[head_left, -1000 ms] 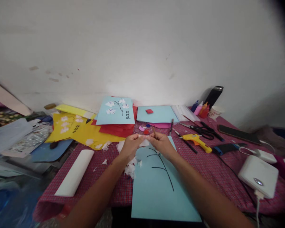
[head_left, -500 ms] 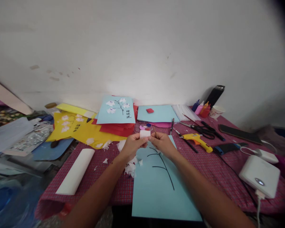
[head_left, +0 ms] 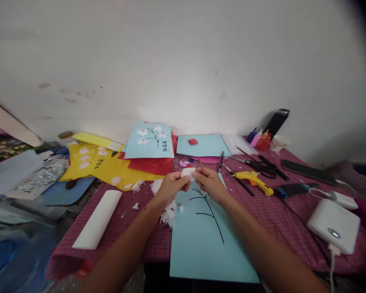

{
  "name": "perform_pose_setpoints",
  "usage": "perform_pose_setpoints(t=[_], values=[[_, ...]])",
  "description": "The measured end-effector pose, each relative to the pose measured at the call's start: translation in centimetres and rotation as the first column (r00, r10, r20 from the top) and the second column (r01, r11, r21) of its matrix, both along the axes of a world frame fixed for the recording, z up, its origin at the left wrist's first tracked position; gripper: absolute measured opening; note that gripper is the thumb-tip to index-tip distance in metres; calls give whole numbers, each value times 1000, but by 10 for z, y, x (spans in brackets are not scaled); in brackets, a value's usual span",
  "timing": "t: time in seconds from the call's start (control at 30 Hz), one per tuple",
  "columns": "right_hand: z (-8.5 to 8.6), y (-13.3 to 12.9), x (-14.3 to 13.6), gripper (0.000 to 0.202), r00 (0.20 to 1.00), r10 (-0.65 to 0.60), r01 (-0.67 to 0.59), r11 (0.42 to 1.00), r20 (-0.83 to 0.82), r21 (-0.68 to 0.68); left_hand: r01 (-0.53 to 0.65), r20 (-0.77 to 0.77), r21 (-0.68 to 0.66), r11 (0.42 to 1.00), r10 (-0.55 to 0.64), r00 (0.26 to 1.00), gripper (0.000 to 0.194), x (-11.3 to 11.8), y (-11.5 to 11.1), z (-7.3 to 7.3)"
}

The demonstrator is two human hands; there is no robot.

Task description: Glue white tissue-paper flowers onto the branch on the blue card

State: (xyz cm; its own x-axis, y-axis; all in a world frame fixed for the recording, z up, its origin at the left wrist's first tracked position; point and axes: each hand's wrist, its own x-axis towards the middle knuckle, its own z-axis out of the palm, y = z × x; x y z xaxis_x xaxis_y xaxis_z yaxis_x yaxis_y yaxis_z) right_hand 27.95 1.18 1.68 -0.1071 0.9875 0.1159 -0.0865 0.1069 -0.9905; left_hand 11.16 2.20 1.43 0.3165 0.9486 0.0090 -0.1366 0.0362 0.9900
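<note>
Between my two hands is a small piece of white tissue paper [head_left: 188,173], raised over the top of a light blue sheet [head_left: 198,248]. My left hand [head_left: 172,185] is closed, pinching the paper's left side with thumb and fingers. My right hand [head_left: 210,183], also closed, pinches its right side; a thin brown stick rises by its fingers. Black branch lines [head_left: 212,215] are drawn on the blue sheet. Torn white paper scraps [head_left: 168,215] lie along the sheet's left edge, beneath and beside my left forearm.
To the left lies a folded white paper [head_left: 98,219]. Finished flower pictures on blue [head_left: 132,148] and yellow paper [head_left: 71,162] stand behind. On the right are a yellow glue gun [head_left: 253,179], scissors [head_left: 259,167], paint bottles [head_left: 264,141], a black flask [head_left: 276,124] and a white power bank [head_left: 334,224].
The white paper has tilted and shifted slightly right between my hands, its upper edge now slanted. My right hand has moved a little to the right.
</note>
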Motion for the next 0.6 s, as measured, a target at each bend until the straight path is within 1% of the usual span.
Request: perform_pose_setpoints(t=[0.13, 0.33, 0.5, 0.6], values=[[1, 0, 0, 34, 999, 4, -6, 1000, -54, -31, 15, -36, 21, 1000, -14, 999, 27, 0, 0, -2], [1, 2, 1, 31, 994, 9, -14, 998, -105, -54, 32, -59, 14, 999, -31, 998, 32, 1, 0, -2], [1, 1, 2, 28, 993, 23, -30, 998, -118, -56, 27, -69, 3, 1000, -26, 997, 37, 1, -2, 1], [3, -1, 3, 24, 993, 12, -17, 999, -115, -40, 15, -51, -7, 1000, -16, 999, 38, 1, -4, 4]])
